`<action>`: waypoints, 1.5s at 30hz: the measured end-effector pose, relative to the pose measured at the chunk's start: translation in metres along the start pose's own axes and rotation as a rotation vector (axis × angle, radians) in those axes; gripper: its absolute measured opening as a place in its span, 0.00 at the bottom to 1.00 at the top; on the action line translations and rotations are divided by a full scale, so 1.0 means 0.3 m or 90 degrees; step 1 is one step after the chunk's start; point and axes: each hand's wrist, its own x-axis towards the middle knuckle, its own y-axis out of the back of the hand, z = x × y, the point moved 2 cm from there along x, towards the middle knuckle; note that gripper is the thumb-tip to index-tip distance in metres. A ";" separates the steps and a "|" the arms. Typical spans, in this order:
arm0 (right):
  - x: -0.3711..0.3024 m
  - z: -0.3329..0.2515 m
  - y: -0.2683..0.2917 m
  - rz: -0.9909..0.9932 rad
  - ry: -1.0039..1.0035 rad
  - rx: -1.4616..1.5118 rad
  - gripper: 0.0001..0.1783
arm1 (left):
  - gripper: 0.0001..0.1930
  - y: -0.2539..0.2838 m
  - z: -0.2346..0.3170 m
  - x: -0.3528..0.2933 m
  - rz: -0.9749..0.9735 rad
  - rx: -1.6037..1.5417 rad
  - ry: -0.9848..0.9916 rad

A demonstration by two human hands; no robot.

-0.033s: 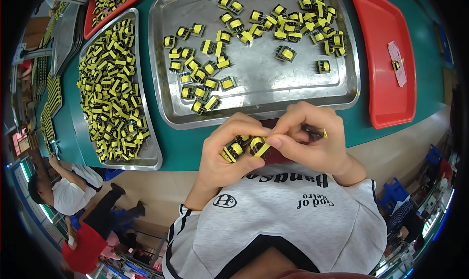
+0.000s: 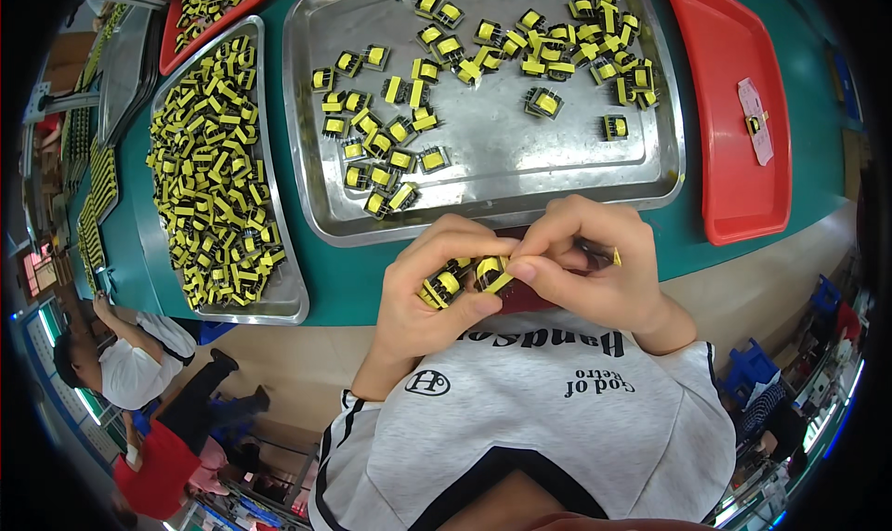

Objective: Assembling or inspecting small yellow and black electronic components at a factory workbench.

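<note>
My left hand [image 2: 427, 285] is closed around two small yellow-and-black transformers in front of my chest. One transformer [image 2: 444, 284] sits deep against the left fingers. The other transformer [image 2: 490, 273] faces my right hand [image 2: 595, 262], whose thumb and index finger pinch at its yellow edge. Curled in the right palm is a dark item with a yellow tip [image 2: 615, 256]; its kind is mostly hidden by the fingers. Just beyond both hands lies a wide metal tray [image 2: 520, 173] with many loose transformers [image 2: 432, 159] scattered in it.
To the left, a narrower metal tray [image 2: 291, 299] is heaped with similar parts. Behind it stands a red bin [image 2: 172, 52] of more. A red tray [image 2: 743, 196] with a pink label [image 2: 754, 122] lies at the right. Other people are in the left background.
My hands stay almost in place, with only a tiny shift of the fingers and the held transformers. In the left background, the person in red has moved slightly.
</note>
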 end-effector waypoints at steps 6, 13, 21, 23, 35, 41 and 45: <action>0.008 -0.040 -0.032 -0.010 0.048 -0.110 0.06 | 0.20 0.012 0.087 -0.016 0.027 0.256 0.016; -0.027 -0.049 -0.067 0.049 0.069 -0.188 0.06 | 0.18 0.014 0.064 -0.052 0.024 0.160 0.060; -0.007 -0.067 -0.091 0.017 0.098 -0.190 0.06 | 0.17 0.028 0.076 -0.059 0.019 0.191 -0.021; -0.016 -0.053 -0.089 0.015 0.045 -0.160 0.07 | 0.16 0.027 0.078 -0.057 0.013 0.175 -0.023; -0.048 -0.040 -0.038 -0.004 -0.114 0.017 0.12 | 0.15 -0.005 0.087 -0.005 -0.080 0.115 -0.035; -0.046 -0.023 -0.019 -0.055 -0.149 0.122 0.17 | 0.14 -0.018 0.083 0.029 -0.135 0.072 -0.057; -0.050 0.019 0.018 -0.064 -0.132 0.108 0.17 | 0.13 -0.016 0.071 0.045 -0.158 0.015 -0.038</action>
